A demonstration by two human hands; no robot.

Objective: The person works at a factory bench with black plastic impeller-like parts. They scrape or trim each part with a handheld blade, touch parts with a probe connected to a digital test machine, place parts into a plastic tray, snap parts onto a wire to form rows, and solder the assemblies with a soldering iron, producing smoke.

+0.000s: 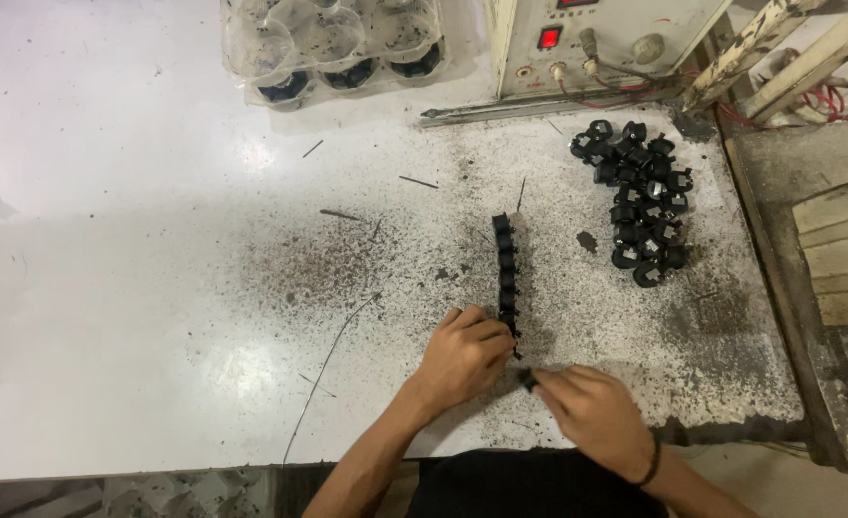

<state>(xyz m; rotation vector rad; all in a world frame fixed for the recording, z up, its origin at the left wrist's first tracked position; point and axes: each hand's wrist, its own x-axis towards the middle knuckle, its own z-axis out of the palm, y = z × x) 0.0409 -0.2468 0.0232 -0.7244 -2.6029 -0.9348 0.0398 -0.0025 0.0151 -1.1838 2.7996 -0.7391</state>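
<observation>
Left hand point(462, 357) pinches the near end of the row of black parts point(506, 273) lined up on the speckled table point(155, 288), right hand point(592, 414) grips one small black part point(530, 381) just beside it, best seated squarely, row steadied.

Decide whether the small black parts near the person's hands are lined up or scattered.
Lined up: the black parts form one straight row touching the left hand. The heap at right is loose.
</observation>
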